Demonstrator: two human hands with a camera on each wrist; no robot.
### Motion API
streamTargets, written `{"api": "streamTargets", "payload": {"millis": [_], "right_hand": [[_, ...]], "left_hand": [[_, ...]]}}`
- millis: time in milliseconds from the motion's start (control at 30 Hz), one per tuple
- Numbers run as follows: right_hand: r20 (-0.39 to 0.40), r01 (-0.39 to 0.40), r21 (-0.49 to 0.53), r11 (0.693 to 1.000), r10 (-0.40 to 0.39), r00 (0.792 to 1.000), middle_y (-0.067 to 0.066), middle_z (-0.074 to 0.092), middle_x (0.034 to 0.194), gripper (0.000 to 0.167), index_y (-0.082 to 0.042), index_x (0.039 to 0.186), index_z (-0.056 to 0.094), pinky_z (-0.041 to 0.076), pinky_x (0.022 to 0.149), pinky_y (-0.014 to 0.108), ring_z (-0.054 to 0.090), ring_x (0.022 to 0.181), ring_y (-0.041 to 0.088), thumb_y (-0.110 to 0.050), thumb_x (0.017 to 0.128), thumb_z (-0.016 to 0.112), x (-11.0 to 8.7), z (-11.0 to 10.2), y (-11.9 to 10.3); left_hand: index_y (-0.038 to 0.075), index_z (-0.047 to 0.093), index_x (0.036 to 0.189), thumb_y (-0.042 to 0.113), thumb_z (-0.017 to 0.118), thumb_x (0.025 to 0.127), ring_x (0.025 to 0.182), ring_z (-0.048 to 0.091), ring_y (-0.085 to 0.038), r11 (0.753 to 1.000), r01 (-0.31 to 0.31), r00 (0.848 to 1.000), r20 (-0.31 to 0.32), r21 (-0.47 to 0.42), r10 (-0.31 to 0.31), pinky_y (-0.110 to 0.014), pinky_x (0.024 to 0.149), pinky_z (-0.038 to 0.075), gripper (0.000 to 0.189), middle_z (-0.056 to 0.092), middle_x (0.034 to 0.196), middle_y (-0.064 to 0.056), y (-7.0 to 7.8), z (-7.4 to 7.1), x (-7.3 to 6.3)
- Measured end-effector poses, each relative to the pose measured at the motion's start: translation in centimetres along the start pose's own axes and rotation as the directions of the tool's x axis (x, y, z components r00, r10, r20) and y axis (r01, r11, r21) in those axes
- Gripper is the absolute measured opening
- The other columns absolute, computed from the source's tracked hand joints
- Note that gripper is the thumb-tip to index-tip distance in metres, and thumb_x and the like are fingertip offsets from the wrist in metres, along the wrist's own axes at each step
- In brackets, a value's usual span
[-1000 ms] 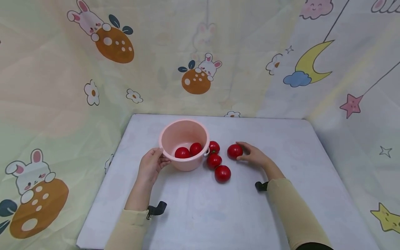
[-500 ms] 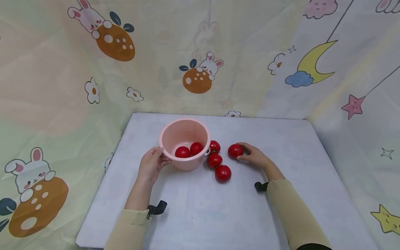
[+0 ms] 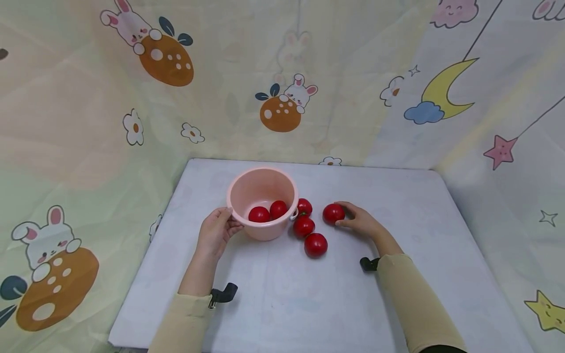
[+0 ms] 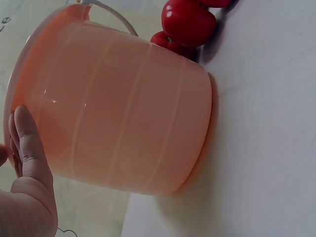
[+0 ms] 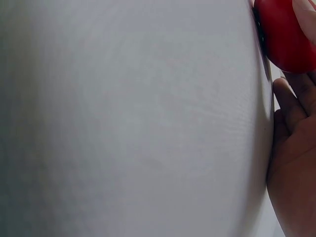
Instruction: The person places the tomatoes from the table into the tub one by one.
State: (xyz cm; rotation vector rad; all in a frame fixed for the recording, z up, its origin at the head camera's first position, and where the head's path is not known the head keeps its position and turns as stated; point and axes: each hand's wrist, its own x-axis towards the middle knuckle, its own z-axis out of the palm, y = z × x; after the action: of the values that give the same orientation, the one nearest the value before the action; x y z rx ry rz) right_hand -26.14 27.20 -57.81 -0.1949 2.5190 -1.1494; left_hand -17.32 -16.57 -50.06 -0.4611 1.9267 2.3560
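L hand (image 3: pixel 215 233) pinches bkt (image 3: pixel 267 231) rim, R hand (image 3: pixel 364 221) grips tom (image 3: pixel 333 214), 3 other toms (image 3: pixel 304 227) btwn in way.

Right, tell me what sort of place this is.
Probably a small, staged play or recording corner indoors, though the wider room isn't visible: cartoon-printed sheets surround a white tabletop, which bears a pink bucket and red tomatoes.

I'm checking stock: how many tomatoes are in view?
6: two tomatoes in the bucket, three tomatoes to its right, one tomato held by the right hand. The bucket may hide more.
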Motion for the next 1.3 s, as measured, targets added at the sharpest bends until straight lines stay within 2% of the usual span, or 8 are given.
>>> {"api": "streamTargets", "payload": {"millis": [167, 367, 500, 700, 933, 1100, 1300], "right_hand": [[-0.001, 0.005, 0.002, 1.000, -0.005, 1.000, 0.003, 0.039, 0.155, 0.074, -0.035, 0.143, 0.044, 0.024, 0.117, 0.067, 0.023, 0.149, 0.033, -0.051, 0.079, 0.078, 0.0, 0.0, 0.0], [0.001, 0.003, -0.011, 1.000, -0.003, 1.000, 0.004, 0.040, 0.155, 0.074, -0.033, 0.144, 0.044, 0.026, 0.116, 0.067, 0.025, 0.149, 0.034, -0.049, 0.080, 0.078, -0.1, -0.5, -0.5], [-0.008, 0.028, -0.031, 0.999, -0.028, 1.000, 0.004, 0.039, 0.155, 0.074, -0.034, 0.145, 0.043, 0.027, 0.114, 0.069, 0.024, 0.149, 0.036, -0.050, 0.081, 0.076, -0.3, -1.3, -1.6], [-0.017, 0.116, -0.073, 0.991, -0.117, 0.993, 0.002, 0.041, 0.156, 0.076, -0.033, 0.147, 0.041, 0.032, 0.112, 0.068, 0.029, 0.148, 0.033, -0.056, 0.082, 0.073, -0.6, -3.1, -5.4], [-0.022, 0.216, -0.048, 0.975, -0.217, 0.976, -0.002, 0.044, 0.153, 0.078, -0.037, 0.145, 0.044, 0.040, 0.107, 0.065, 0.036, 0.144, 0.028, -0.050, 0.077, 0.080, 0.0, -4.7, -11.5], [0.004, 0.220, -0.054, 0.974, -0.220, 0.976, -0.003, 0.043, 0.152, 0.082, -0.041, 0.144, 0.043, 0.048, 0.102, 0.062, 0.038, 0.141, 0.026, -0.047, 0.073, 0.084, 0.9, -4.7, -14.9], [0.030, 0.239, -0.019, 0.971, -0.238, 0.971, -0.007, 0.046, 0.149, 0.085, -0.043, 0.143, 0.045, 0.050, 0.101, 0.058, 0.039, 0.140, 0.022, -0.052, 0.069, 0.085, 1.5, -4.1, -17.4]], "left_hand": [[0.001, 0.054, 0.130, 0.040, 0.060, 0.097, 0.083, 0.070, -0.019, 1.000, -0.003, 1.000, -0.002, -0.002, 0.003, -0.031, 0.083, 0.061, 0.051, 0.067, 0.101, -0.012, -0.1, 0.0, 0.1], [0.001, 0.055, 0.130, 0.040, 0.061, 0.097, 0.084, 0.071, -0.019, 1.000, 0.002, 1.000, -0.008, -0.010, -0.002, -0.031, 0.084, 0.061, 0.051, 0.064, 0.111, -0.021, -0.2, 0.0, 0.3], [0.001, 0.054, 0.130, 0.041, 0.062, 0.096, 0.084, 0.071, -0.020, 1.000, -0.002, 1.000, -0.004, -0.016, 0.002, -0.031, 0.084, 0.061, 0.053, 0.066, 0.106, -0.016, -0.3, 0.0, 0.3], [0.001, 0.055, 0.130, 0.038, 0.060, 0.098, 0.083, 0.071, -0.020, 1.000, -0.002, 1.000, -0.003, -0.012, 0.002, -0.032, 0.083, 0.061, 0.049, 0.066, 0.108, -0.018, -0.3, 0.0, 0.4], [0.000, 0.054, 0.130, 0.040, 0.061, 0.097, 0.084, 0.071, -0.020, 1.000, -0.021, 1.000, 0.007, -0.011, 0.021, -0.031, 0.083, 0.061, 0.052, 0.067, 0.102, -0.013, -0.1, -0.2, 0.3], [-0.001, 0.054, 0.130, 0.040, 0.062, 0.097, 0.083, 0.071, -0.020, 0.999, -0.032, 0.999, 0.010, -0.016, 0.032, -0.031, 0.083, 0.061, 0.053, 0.067, 0.102, -0.014, -0.2, -0.3, 0.4], [-0.001, 0.054, 0.130, 0.038, 0.062, 0.097, 0.083, 0.071, -0.020, 1.000, -0.025, 1.000, 0.010, -0.017, 0.026, -0.031, 0.082, 0.061, 0.052, 0.067, 0.102, -0.013, -0.3, -0.3, 0.4]]}}
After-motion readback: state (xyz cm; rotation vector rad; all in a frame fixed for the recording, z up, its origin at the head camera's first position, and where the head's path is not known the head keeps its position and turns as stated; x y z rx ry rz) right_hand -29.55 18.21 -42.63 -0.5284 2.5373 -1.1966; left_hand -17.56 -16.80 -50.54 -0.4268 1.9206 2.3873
